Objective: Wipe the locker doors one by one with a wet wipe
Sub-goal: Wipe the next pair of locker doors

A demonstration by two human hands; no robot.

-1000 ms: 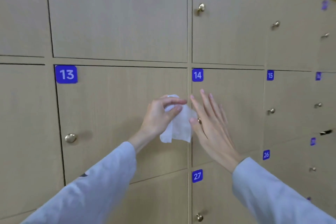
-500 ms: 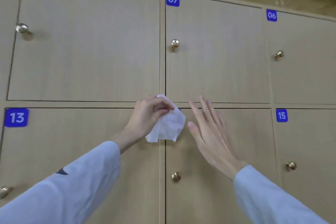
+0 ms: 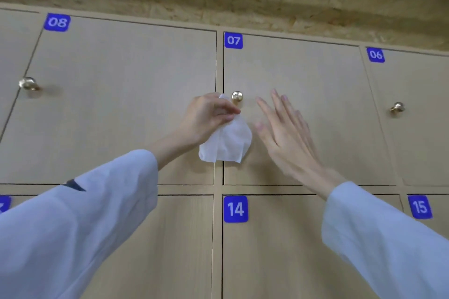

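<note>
- Where the light wood lockers meet a rough board wall above, door 07 (image 3: 303, 109) sits centre, with door 08 (image 3: 121, 104) to its left and door 14 (image 3: 279, 250) below.
- Since a moment ago the view and both hands have risen from row 13–15 to the top row.
- Left hand (image 3: 206, 119) pinches the wet wipe (image 3: 228, 141), which hangs over the seam beside the brass knob (image 3: 237, 96); right hand (image 3: 284, 133) is spread flat with straight fingers, holding nothing, before door 07.

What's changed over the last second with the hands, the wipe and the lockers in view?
Both hands rose from door 14 level to door 07, and the view tilted up with them. The left hand now holds the wet wipe beside the knob of 07. Unchanged: the left hand's fingers pinch the wipe; the right hand stays open and flat, holding nothing.
</note>
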